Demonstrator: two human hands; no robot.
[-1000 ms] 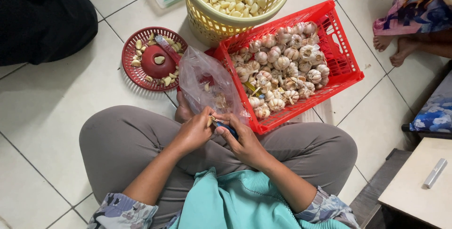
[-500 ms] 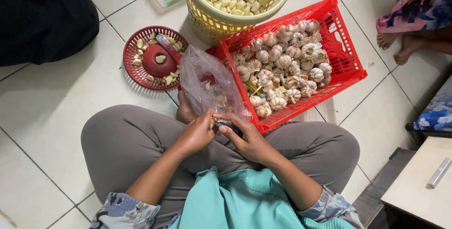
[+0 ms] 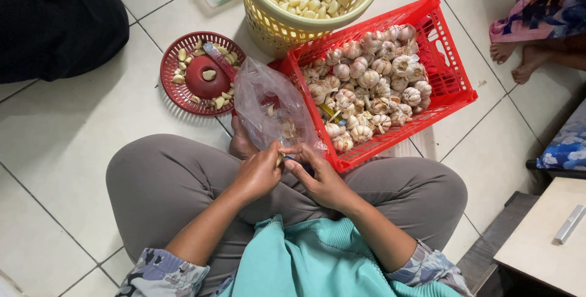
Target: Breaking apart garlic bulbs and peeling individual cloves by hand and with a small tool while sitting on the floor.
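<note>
barely any change since a moment ago: left hand (image 3: 259, 173) and right hand (image 3: 322, 178) still pinched on a garlic clove (image 3: 281, 160) over the lap, beside the clear plastic bag (image 3: 271, 109) and red crate (image 3: 441, 47) on the floor.

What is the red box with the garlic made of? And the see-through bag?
The red crate looks like hard moulded plastic: glossy, with a stiff lattice of holes. The bag seems to be thin clear plastic film, since it crinkles, shines, and shows things through it.
</note>
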